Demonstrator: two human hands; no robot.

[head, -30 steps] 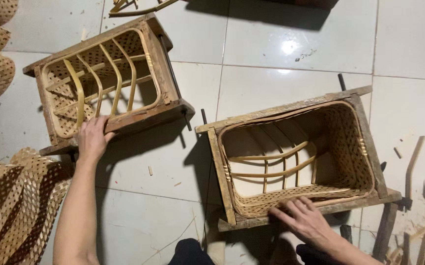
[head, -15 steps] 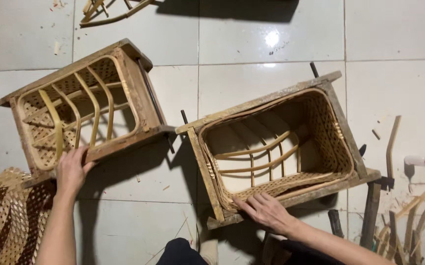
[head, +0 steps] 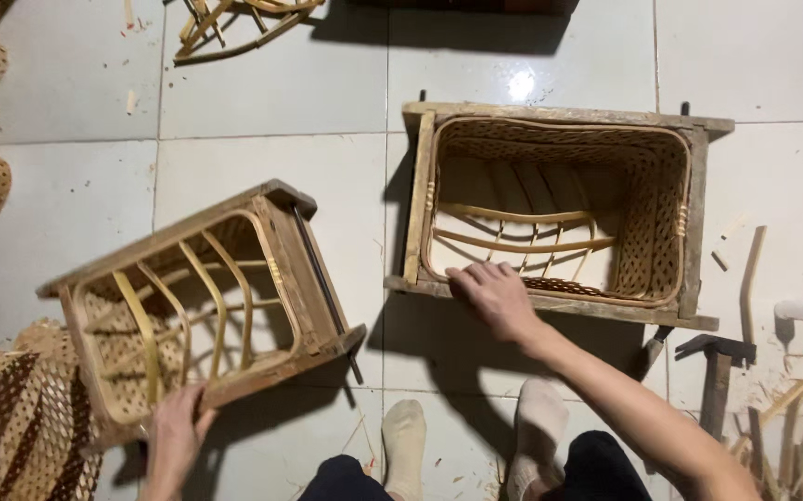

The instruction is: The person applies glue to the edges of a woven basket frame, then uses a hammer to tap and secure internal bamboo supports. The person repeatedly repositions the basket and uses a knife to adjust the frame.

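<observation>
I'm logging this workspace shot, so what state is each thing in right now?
Left wooden frame: tilted, basket inside, left hand on its near edge.
Right wooden frame: square to the tiles, woven basket inside, right hand on its near rim.
Hammer: lying on the floor, untouched.

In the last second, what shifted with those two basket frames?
The two frames now sit apart: the left frame swung toward the person, the right frame squared up. The left hand and right hand still rest on their near edges.
</observation>
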